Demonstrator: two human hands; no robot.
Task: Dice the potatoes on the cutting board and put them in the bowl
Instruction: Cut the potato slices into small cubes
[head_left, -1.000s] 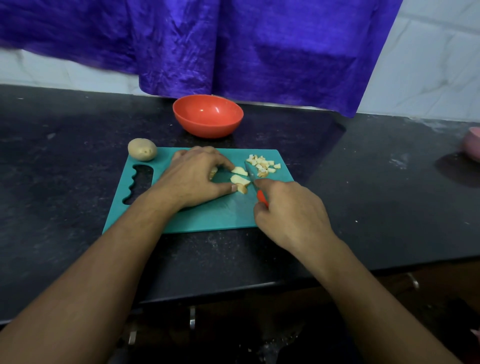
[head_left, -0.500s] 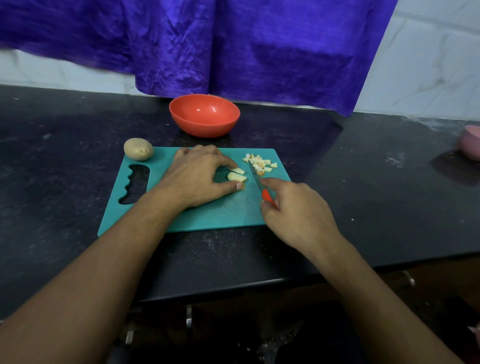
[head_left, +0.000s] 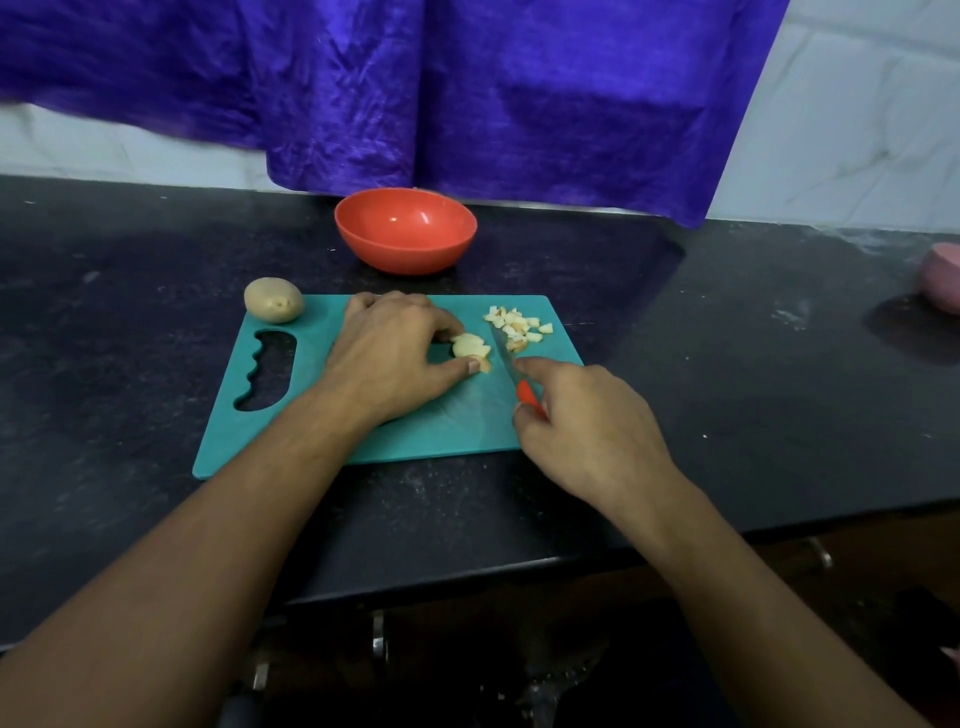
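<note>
A teal cutting board (head_left: 441, 421) lies on the black counter. My left hand (head_left: 395, 353) pinches a stack of pale potato slices (head_left: 470, 347) between thumb and fingers on the board. My right hand (head_left: 587, 421) grips a knife (head_left: 511, 366) with a red handle, forefinger along the blade, which stands just right of the slices. A small heap of diced potato (head_left: 519, 327) sits at the board's far right corner. A whole unpeeled potato (head_left: 274, 300) rests at the far left corner. The orange bowl (head_left: 405, 228) stands behind the board and looks empty.
A purple cloth (head_left: 467, 93) hangs over the tiled wall behind the counter. A pink object (head_left: 943, 278) sits at the counter's far right edge. The counter's front edge runs just below my forearms, with drawer handles (head_left: 379, 642) beneath.
My left hand has gathered the loose potato slices into one stack. The knife has drawn a little to the right, clear of the slices.
</note>
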